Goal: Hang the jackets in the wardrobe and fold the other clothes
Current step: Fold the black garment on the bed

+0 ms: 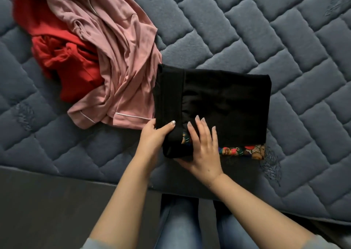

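A black garment (224, 100) lies folded into a rectangle on the blue quilted mattress (284, 49), near its front edge. A colourful patterned fabric (241, 150) peeks out from under its near edge. My left hand (153, 136) grips the folded black strip at the garment's near-left corner, thumb on top. My right hand (203, 146) lies flat with fingers spread on the garment's near edge, thumb tucked under the fabric. To the left, a crumpled pink pyjama top (117, 62) with white piping lies over a red garment (62, 62).
The mattress front edge (76, 174) runs across the lower part of the view, with dark floor (47, 210) below it. My legs in blue jeans (176, 224) stand against the bed. Bare quilted surface stretches to the right and behind the black garment.
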The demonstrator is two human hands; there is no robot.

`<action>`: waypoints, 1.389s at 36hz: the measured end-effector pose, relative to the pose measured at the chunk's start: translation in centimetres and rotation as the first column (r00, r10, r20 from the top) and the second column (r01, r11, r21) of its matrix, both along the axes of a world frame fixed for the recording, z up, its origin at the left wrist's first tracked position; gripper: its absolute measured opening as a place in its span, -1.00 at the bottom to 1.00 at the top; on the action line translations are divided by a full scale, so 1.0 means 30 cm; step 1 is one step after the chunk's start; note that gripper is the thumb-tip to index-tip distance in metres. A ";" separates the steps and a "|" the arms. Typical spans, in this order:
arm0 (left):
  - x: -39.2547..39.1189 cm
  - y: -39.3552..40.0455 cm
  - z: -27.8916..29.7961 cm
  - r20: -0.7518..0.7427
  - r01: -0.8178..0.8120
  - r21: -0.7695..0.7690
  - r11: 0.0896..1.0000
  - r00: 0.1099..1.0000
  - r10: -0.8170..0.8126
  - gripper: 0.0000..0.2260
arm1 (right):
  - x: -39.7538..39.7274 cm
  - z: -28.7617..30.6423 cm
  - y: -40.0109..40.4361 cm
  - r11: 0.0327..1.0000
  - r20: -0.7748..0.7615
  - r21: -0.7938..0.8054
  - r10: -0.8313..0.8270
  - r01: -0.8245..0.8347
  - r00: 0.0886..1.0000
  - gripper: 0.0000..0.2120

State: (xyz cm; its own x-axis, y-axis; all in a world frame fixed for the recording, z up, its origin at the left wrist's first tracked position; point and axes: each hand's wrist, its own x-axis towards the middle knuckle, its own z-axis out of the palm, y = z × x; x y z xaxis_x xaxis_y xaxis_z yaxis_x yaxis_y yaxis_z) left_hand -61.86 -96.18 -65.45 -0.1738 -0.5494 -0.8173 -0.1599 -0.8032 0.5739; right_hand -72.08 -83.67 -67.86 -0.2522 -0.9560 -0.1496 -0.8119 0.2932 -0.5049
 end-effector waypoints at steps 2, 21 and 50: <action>-0.030 0.006 0.044 0.016 0.052 -0.071 0.996 0.999 -0.051 -0.85 | 0.008 0.006 -0.025 0.985 0.056 -0.095 -0.143 0.147 0.988 -0.18; -0.043 0.036 0.377 0.059 0.098 -0.546 0.832 0.995 -0.079 -0.48 | -0.609 0.654 -0.053 0.781 0.891 0.377 -0.452 0.498 0.034 -0.76; -0.114 0.496 -0.095 0.376 0.310 -0.112 0.944 0.893 -0.249 -0.86 | -0.579 -0.026 0.488 0.548 0.494 0.513 -0.818 0.661 0.295 -0.83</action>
